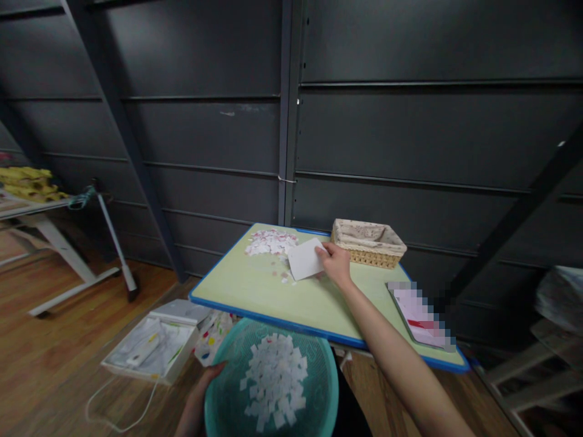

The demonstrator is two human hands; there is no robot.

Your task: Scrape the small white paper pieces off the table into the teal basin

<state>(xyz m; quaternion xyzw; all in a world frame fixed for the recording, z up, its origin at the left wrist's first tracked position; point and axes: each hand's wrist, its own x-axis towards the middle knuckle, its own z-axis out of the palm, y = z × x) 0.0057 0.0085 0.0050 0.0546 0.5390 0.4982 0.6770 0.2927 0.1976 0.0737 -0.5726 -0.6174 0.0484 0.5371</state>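
Observation:
My right hand (336, 263) pinches a white card (306, 260) by its right edge, over the pale yellow tabletop (255, 288). Just beyond the card lies a heap of small white paper pieces (269, 241), some with pink marks, and a few scraps are scattered nearer the card. Below the table's front edge, my left hand (210, 377) grips the left rim of a green plastic basket (331, 388); part of that hand is hidden by the rim. Many small white paper squares (276, 379) are piled inside the basket.
A cloth-lined wicker basket (368, 243) stands at the table's back right. A tablet-like panel (416, 315), partly pixelated, lies at the right. On the floor at left is an open white box (150, 349) with a cord. Dark wall panels rise behind.

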